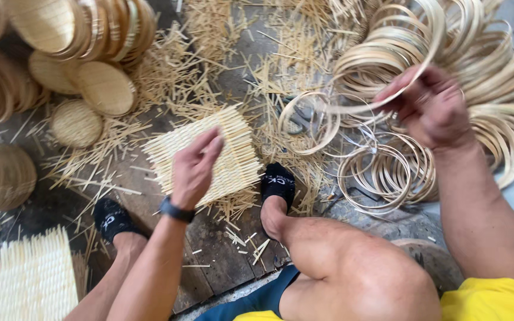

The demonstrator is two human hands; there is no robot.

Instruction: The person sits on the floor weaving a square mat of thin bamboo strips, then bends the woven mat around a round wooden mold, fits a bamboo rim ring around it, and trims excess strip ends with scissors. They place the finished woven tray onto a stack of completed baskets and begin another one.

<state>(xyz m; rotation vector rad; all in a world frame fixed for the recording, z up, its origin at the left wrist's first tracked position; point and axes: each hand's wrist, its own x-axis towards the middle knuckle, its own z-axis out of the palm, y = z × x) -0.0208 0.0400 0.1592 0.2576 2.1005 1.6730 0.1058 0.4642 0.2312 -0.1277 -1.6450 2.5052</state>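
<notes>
- Right hand point(432, 107): fingers closed around a thin bamboo hoop point(382, 89), drawn up from the large heap of hoops point(495, 71) at upper right; the grip sits on the hoop's near arc, though motion blur makes it hard to tell whether one hoop or two is pinched.
- Left hand point(194, 166): loosely curled, empty, hovering just over the square woven mat point(209, 151) without clearly touching it. A dark wristband point(176, 210) sits on the wrist.
- Step in hand, as judged: a hoop is being picked out while the mat waits on the floor between the feet; the next move would call for bringing the hoop over the mat and centring it inside the mat's ragged edges.
- Edges and room: the right sock point(278, 181) touches the mat's right corner; loose splints point(191, 71) crowd its far edge. Open floor lies toward the viewer, near the left sock point(109, 217).
- Surroundings: finished round trays point(90, 32) stacked at upper left; another woven mat point(22, 282) at lower left, well apart.
</notes>
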